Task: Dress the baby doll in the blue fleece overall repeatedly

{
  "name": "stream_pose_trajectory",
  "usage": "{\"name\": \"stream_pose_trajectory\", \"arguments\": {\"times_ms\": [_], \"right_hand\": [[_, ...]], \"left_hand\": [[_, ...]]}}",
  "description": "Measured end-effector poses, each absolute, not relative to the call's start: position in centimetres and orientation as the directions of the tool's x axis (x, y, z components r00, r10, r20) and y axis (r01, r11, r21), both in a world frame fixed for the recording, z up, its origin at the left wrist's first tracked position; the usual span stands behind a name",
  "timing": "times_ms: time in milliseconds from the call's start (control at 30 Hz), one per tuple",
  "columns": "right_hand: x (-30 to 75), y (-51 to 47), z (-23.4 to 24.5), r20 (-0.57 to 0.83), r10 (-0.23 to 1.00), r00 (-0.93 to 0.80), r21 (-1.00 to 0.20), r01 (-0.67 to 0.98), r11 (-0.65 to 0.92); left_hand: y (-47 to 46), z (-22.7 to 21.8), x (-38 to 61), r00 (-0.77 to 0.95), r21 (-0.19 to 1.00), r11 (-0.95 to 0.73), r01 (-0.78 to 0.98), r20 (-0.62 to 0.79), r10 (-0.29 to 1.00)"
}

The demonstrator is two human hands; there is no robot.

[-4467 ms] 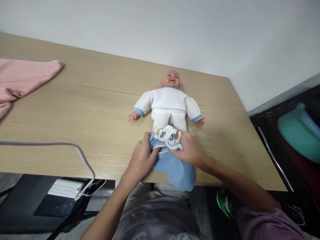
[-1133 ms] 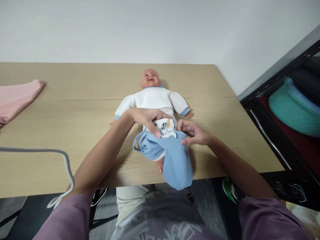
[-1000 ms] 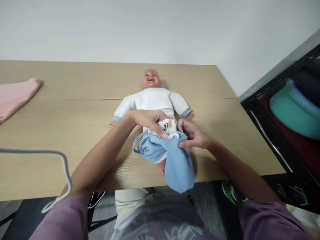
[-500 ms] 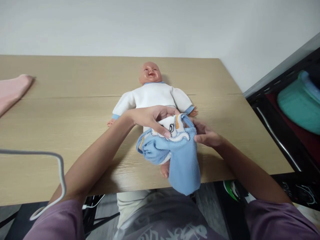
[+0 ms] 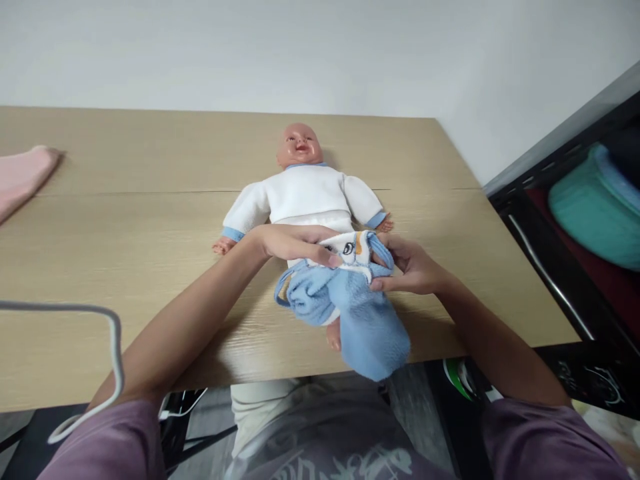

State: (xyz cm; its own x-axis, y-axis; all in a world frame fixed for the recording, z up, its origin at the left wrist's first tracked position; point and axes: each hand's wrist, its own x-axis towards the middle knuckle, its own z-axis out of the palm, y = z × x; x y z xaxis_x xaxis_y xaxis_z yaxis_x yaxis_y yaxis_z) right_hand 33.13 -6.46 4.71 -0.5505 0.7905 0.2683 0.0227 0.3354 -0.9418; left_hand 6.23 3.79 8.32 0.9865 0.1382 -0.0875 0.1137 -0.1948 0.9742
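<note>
A baby doll (image 5: 311,190) in a white top with blue cuffs lies on its back, its head away from me. Over its legs is a blue and white terry garment (image 5: 373,333), like overalls with straps and an embroidered face. One bare foot (image 5: 334,335) pokes out below the bunched leg; the other foot is hidden. My left hand (image 5: 305,245) grips the garment's upper edge, thumb on the white patch. At the right side, my right hand (image 5: 407,265) pinches the cloth near a blue strap, its fingers partly behind it.
The doll lies on a wooden table (image 5: 150,253) near its front edge. A pink cloth (image 5: 25,177) rests at the far left. A grey cable (image 5: 113,333) loops over my left arm. On a rack at the right sits a teal container (image 5: 595,210).
My right thumb has moved left onto the garment's front. The hanging blue leg has swung slightly right, and the embroidered patch is more folded.
</note>
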Motion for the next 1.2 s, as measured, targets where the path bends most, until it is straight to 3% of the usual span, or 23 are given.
{"name": "stream_pose_trajectory", "arguments": {"times_ms": [167, 300, 400, 533, 633, 733, 1000, 1133, 1200], "right_hand": [[33.6, -6.9, 5.4, 0.323, 0.795, -0.513, -0.921, 0.023, 0.389], [34.3, -6.8, 6.0, 0.132, 0.805, -0.579, -0.977, 0.063, 0.206], [34.7, -6.5, 6.3, 0.054, 0.708, -0.705, -0.957, 0.167, 0.239], [34.5, -6.8, 5.9, 0.227, 0.666, -0.71, -0.917, 0.074, 0.391], [34.4, -7.3, 5.1, 0.256, 0.753, -0.606, -0.958, -0.055, 0.281], [34.5, -7.5, 4.3, 0.162, 0.822, -0.546, -0.986, -0.118, 0.116], [33.9, -7.4, 5.1, -0.147, 0.685, -0.714, -0.986, 0.16, -0.044], [34.2, -7.2, 5.3, -0.256, 0.684, -0.684, -0.964, 0.231, -0.13], [34.3, -7.2, 5.3, -0.277, 0.675, -0.684, -0.958, 0.248, -0.143]], "left_hand": [[3.2, 8.3, 7.1, 0.995, 0.971, -0.216, 0.1, -0.093, 0.04], [2.8, 8.3, 7.6, 0.988, 0.968, -0.229, 0.105, -0.128, -0.085], [2.8, 8.1, 7.6, 0.998, 0.966, -0.25, 0.067, -0.068, 0.004], [3.1, 7.9, 7.2, 0.985, 0.969, -0.246, 0.041, 0.003, 0.175], [3.3, 8.0, 6.9, 0.996, 0.982, -0.164, 0.089, -0.083, 0.043], [3.3, 8.2, 6.9, 0.99, 0.988, -0.116, 0.102, -0.111, -0.081], [3.5, 6.8, 7.2, 0.999, 0.978, -0.204, 0.034, -0.028, 0.031], [3.6, 6.4, 6.9, 0.997, 0.99, -0.132, 0.046, -0.037, 0.075], [3.7, 6.4, 6.7, 0.997, 0.996, -0.058, 0.064, -0.062, 0.038]]}}
